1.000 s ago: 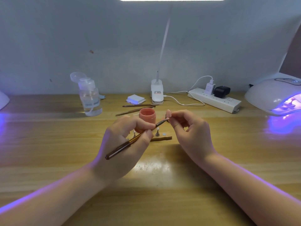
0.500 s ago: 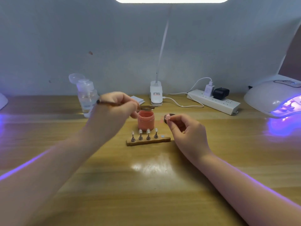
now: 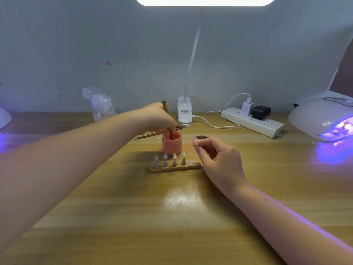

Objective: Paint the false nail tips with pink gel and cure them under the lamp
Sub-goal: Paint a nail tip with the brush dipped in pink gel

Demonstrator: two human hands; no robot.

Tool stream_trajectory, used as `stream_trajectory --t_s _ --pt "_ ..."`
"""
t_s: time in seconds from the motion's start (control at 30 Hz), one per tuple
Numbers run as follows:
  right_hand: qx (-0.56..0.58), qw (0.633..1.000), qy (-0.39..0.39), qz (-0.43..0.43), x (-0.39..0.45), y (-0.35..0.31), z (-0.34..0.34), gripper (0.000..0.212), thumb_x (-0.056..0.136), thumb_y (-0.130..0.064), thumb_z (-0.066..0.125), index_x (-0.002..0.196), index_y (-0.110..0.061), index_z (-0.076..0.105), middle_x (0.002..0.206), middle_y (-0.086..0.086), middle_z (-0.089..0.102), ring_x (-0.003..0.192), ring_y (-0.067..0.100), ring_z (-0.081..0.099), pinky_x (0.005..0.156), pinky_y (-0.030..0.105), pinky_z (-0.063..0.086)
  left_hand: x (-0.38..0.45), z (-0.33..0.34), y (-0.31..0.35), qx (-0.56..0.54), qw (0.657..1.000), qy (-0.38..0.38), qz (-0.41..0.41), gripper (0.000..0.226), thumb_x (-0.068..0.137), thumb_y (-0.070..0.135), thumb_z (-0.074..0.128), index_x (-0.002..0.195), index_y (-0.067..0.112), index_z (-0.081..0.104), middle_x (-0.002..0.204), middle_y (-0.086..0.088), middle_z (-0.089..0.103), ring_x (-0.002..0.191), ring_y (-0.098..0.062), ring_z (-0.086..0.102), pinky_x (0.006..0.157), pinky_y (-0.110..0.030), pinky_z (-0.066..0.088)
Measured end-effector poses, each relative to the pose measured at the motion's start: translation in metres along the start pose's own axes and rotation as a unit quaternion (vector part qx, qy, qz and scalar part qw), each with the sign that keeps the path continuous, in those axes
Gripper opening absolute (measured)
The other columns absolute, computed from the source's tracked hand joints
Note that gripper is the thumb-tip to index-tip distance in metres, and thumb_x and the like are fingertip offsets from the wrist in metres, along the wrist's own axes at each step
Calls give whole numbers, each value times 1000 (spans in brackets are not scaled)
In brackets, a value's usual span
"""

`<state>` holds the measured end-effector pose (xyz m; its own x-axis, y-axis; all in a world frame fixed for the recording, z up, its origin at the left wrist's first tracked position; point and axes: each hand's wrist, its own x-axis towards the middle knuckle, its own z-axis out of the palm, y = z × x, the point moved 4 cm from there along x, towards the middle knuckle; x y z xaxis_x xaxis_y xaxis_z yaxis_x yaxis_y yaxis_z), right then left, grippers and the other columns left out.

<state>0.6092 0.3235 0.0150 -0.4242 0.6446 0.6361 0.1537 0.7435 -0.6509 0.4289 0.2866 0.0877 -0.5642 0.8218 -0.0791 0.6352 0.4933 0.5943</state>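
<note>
My left hand [image 3: 156, 116] grips a brown brush [image 3: 165, 109], held nearly upright with its tip down inside the open pink gel jar [image 3: 172, 145]. To the right of the jar, my right hand [image 3: 215, 159] pinches a pink-coated nail tip [image 3: 196, 140] between thumb and finger, held above the table. In front of the jar lies a wooden holder strip [image 3: 174, 168] with several clear nail tips standing on small pegs and one bare round spot at its right end. The white curing lamp [image 3: 322, 116] glows violet at the far right.
A dark jar lid [image 3: 203, 137] lies behind my right hand. Thin tools [image 3: 147, 135] lie behind the jar. A clear pump bottle [image 3: 102, 108], a clip desk lamp [image 3: 184, 113], a cable and a power strip [image 3: 252, 121] line the back wall. Another violet glow shows at the far left.
My left hand swung the brush away from the held nail tip, up and back, then tipped it down into the jar. My right hand lowered slightly, still pinching the tip.
</note>
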Motion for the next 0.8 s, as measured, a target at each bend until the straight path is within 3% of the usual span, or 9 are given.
stream_trajectory --t_s 0.1,0.23,0.4,0.57,0.67,0.8 --pt "1 1000 -3 3 0 0 0 7 87 -10 69 92 -10 73 78 -5 69 63 5 56 58 14 42 3 -5 -5 -56 998 11 -5 11 83 15 68 87 6 62 74 -6 60 54 -12 50 30 -11 30" --pt "-4 1000 -5 2 0 -2 0 8 86 -9 69 92 -9 73 78 -2 69 63 6 57 59 18 45 3 -23 -23 -175 983 54 -33 8 82 14 66 81 7 69 50 3 61 35 -4 46 38 -15 31" --pt "-3 1000 -12 7 0 -2 1 9 87 -9 68 94 -8 73 79 -2 69 62 4 55 59 14 42 -6 -22 -56 -288 953 54 -71 8 83 14 66 88 8 69 46 8 57 41 -5 44 46 -19 30" --pt "-10 1000 -10 8 0 -1 1 9 87 -10 68 94 -10 73 79 -3 69 63 1 56 59 13 41 -21 -24 -72 -357 928 43 -91 15 85 13 63 71 13 68 48 6 57 40 -4 43 48 -19 30" --pt "-11 1000 -7 6 0 -1 0 10 87 -9 68 95 -9 73 81 -2 71 66 4 59 61 18 47 -31 -29 -69 -402 911 74 -64 13 85 14 62 75 12 70 51 6 58 42 -3 46 49 -18 33" --pt "3 1000 6 24 1 -1 -3 9 86 -12 69 94 -12 74 81 -4 72 71 7 64 67 27 51 -55 -19 -55 -466 876 109 55 17 90 16 60 79 15 72 61 2 67 51 -5 52 49 -16 42"
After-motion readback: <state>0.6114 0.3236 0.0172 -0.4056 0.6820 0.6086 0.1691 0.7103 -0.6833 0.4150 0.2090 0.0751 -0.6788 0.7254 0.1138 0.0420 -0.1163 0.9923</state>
